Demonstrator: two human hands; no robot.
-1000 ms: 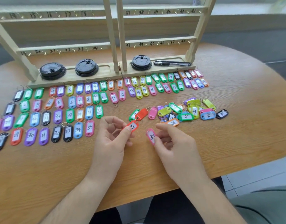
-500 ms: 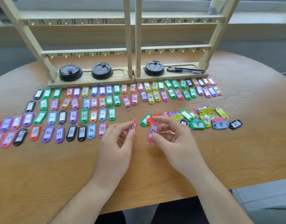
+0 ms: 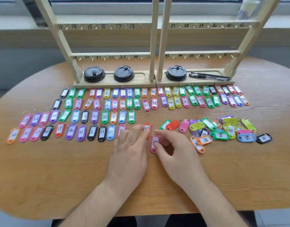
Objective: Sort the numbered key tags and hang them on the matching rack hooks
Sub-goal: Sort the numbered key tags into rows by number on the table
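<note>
The left hand (image 3: 129,154) and the right hand (image 3: 177,154) are both bare, with skin showing from the fingers (image 3: 137,131) back over the wrists. The left forearm (image 3: 95,202) and right forearm (image 3: 223,202) are likewise uncovered right down to the lower edge of the view. Below the near rim of the surface (image 3: 42,185), between the two arms, dark clothing (image 3: 124,222) shows — black or close to it — split by a paler gap in the middle.

Light: bright, even daylight from the window (image 3: 100,4) behind the rack (image 3: 155,38).
Shadows: soft and short beneath the left hand (image 3: 129,153) and right hand (image 3: 177,154).
Glare: window washed pale; faint sheen on the table (image 3: 239,169).
Distortion: I note the rack posts splaying and the table edge bowing.
Focus: red tag (image 3: 147,128) and pink tag (image 3: 155,143) slightly blurred; far-left key tags (image 3: 24,120) smeared.
</note>
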